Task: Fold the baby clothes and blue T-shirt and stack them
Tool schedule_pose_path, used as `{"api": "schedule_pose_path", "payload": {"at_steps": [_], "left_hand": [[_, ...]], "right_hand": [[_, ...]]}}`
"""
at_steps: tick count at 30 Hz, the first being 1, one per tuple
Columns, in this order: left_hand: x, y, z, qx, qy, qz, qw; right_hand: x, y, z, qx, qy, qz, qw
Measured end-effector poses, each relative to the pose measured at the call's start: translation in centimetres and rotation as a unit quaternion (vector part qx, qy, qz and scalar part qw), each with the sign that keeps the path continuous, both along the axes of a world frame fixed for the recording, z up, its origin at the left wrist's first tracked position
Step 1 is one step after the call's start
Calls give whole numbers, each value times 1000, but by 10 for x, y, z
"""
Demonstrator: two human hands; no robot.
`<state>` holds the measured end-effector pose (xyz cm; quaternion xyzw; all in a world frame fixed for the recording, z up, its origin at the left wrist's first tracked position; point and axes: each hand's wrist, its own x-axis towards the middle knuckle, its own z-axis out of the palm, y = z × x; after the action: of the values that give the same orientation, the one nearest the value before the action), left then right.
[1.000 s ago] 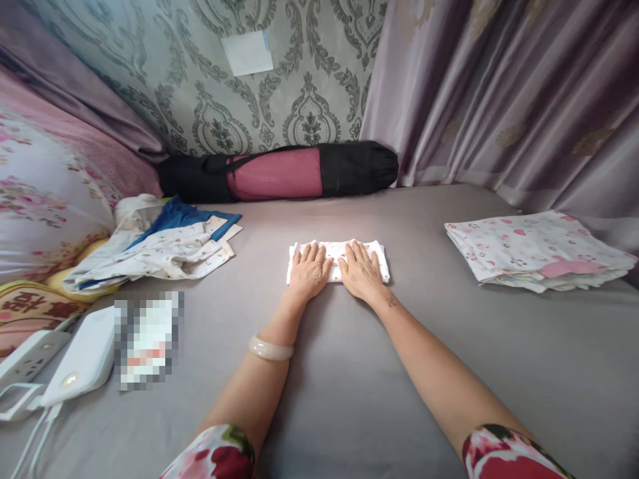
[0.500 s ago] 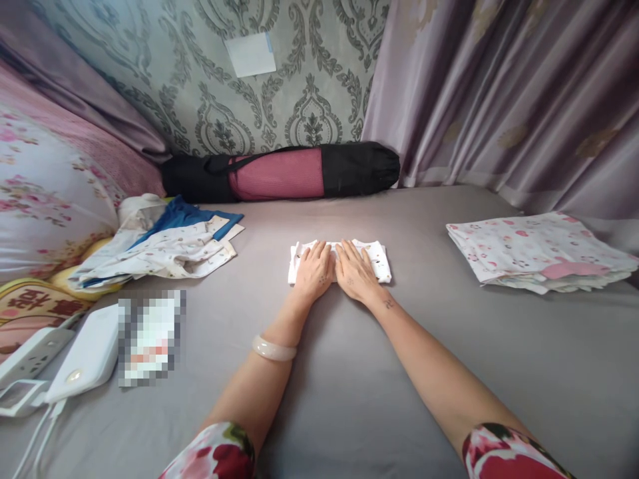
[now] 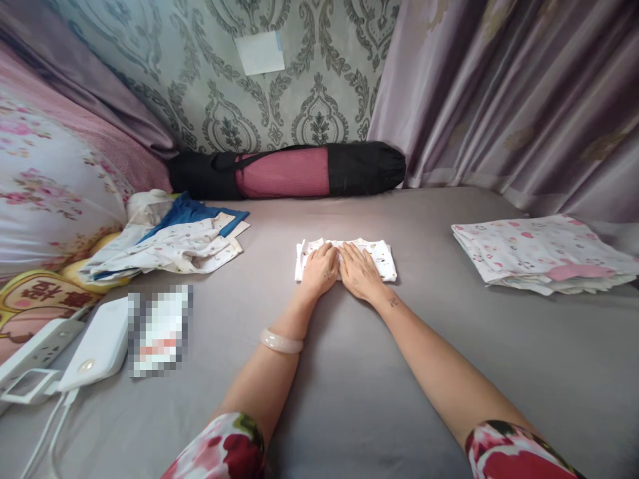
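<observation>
A small white folded cloth with tiny prints (image 3: 380, 259) lies on the grey bed sheet (image 3: 349, 372) in the middle. My left hand (image 3: 319, 271) and my right hand (image 3: 357, 271) rest side by side on the cloth's near edge. The left fingers look slightly curled at the edge of the fabric; the right fingers lie flat on it. A pale bangle (image 3: 281, 341) is on my left wrist.
A stack of folded floral cloths (image 3: 539, 253) sits at the right. A loose heap of white and blue clothes (image 3: 174, 239) lies at the left, beside pillows (image 3: 44, 193). A rolled pink mat in a black bag (image 3: 289, 171) lies along the wall. A white power bank (image 3: 97, 346) and power strip (image 3: 30, 346) are at the near left.
Both hands have slid toward me from the middle of the folded cloth to its near edge, staying together. The cloth stays in place.
</observation>
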<state>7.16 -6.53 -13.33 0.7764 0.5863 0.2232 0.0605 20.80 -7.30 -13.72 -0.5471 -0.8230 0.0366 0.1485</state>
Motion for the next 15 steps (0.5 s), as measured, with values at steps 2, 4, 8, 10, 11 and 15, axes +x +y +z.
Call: {"api": "schedule_pose_path", "payload": {"at_steps": [2, 4, 8, 10, 11, 15], "left_hand": [[-4, 3, 2, 13, -39, 38, 998], [-10, 5, 5, 24, -69, 104, 992], [-22, 4, 8, 29, -95, 208, 973], [-25, 3, 9, 23, -98, 223, 970], [-27, 3, 8, 20, -98, 223, 970], [-29, 3, 5, 10, -97, 204, 974]], "right_hand": [[0, 0, 1, -6, -4, -1, 1000], [0, -1, 5, -18, -6, -5, 1000], [-10, -1, 17, -46, -11, -18, 999], [-20, -1, 22, -46, -12, -13, 999], [-26, -1, 24, -44, -13, -6, 999], [-45, 1, 23, -41, -20, 15, 999]]}}
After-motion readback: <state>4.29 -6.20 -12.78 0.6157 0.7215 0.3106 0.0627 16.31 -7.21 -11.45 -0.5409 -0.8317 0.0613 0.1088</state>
